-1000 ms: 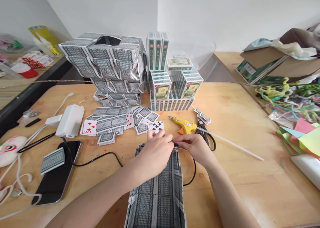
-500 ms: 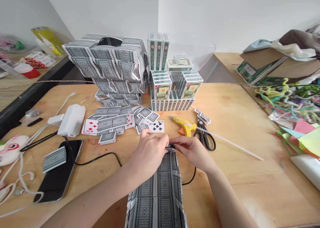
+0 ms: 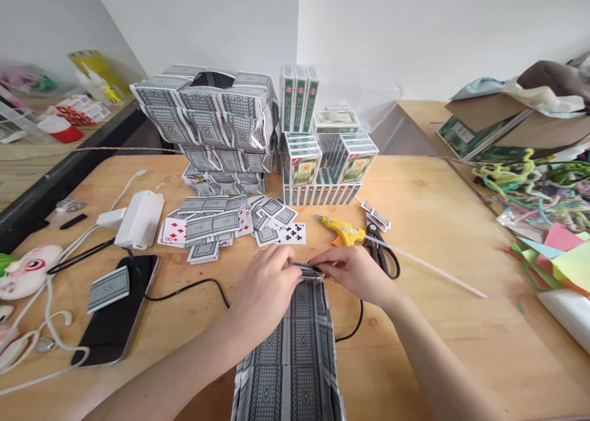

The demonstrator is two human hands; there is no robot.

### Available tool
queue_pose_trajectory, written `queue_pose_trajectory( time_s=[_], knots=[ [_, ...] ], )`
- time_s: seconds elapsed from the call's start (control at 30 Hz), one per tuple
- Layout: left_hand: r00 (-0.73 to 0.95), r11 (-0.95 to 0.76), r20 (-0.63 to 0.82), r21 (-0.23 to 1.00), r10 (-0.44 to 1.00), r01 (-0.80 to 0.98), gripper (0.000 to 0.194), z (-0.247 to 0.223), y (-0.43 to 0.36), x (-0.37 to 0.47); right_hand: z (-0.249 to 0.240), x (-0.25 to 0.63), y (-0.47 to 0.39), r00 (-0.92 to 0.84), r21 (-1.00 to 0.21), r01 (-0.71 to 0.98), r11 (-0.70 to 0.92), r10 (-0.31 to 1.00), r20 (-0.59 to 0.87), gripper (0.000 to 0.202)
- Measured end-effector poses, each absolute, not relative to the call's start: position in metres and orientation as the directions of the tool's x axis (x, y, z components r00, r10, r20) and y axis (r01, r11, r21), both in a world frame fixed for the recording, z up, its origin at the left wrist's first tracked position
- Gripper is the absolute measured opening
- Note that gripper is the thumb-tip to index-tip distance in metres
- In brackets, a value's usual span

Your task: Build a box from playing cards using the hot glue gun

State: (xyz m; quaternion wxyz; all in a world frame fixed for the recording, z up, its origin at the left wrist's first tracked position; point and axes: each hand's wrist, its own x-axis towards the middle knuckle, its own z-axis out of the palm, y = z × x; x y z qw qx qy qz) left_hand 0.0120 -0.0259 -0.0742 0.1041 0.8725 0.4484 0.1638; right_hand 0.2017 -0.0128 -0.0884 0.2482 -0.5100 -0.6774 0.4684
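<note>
At the bottom centre of the frame, a long card-covered piece point(image 3: 288, 359) is running away from the viewer, its patterned backs showing. The left hand point(image 3: 267, 286) is curling over the far left corner, thumb and fingers pinching the rim; its fingertips are partly hidden. The right hand point(image 3: 357, 276) is pinching the far right end between thumb and fingertips, the other fingers folding loosely.

On the wooden table point(image 3: 442, 212), a dark phone point(image 3: 113, 326) is lying at lower left, one card point(image 3: 109, 290) resting on it. A white adapter point(image 3: 141, 219) is sitting beyond. At centre, loose playing cards point(image 3: 214, 224) are overlapping in a heap. Right of them, a yellow glue gun point(image 3: 345, 229) is lying beside black-handled scissors point(image 3: 374, 230), its glue stick point(image 3: 437, 270) reaching rightward. Farther back, a large card-covered stack point(image 3: 203, 126) is standing left of green-and-white card boxes point(image 3: 322, 193). An open carton point(image 3: 498, 120) is standing at upper right; pale walls point(image 3: 415, 34) are closing the view.

Compared with one second earlier, the hands are standing slightly apart instead of meeting, and a patterned edge is showing between them. The glue gun and scissors are keeping their places on the table.
</note>
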Motion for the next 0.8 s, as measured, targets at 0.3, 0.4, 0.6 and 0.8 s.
queue_pose_trajectory(
  time_s=[0.3, 0.4, 0.6, 0.8],
  knots=[
    [0.539, -0.551, 0.138, 0.337, 0.831, 0.764, 0.012, -0.074, -0.019, 0.015, -0.067, 0.187, 0.015, -0.596, -0.650, 0.651, 0.393, 0.794, -0.117, 0.020],
    [0.545, -0.568, 0.167, 0.313, 0.822, 0.761, 0.011, -0.075, -0.020, 0.015, -0.068, 0.180, 0.021, -0.637, -0.551, 0.690, 0.468, 0.755, -0.156, 0.019],
    [0.544, -0.573, 0.180, 0.259, 0.820, 0.778, 0.016, -0.078, -0.023, 0.012, -0.066, 0.174, 0.026, -0.671, -0.378, 0.725, 0.576, 0.714, -0.199, 0.016],
    [0.465, -0.496, 0.174, 0.363, 0.868, 0.789, 0.016, -0.078, -0.023, 0.010, -0.058, 0.185, 0.027, -0.671, -0.650, 0.650, 0.394, 0.698, -0.248, 0.020]
  ],
)
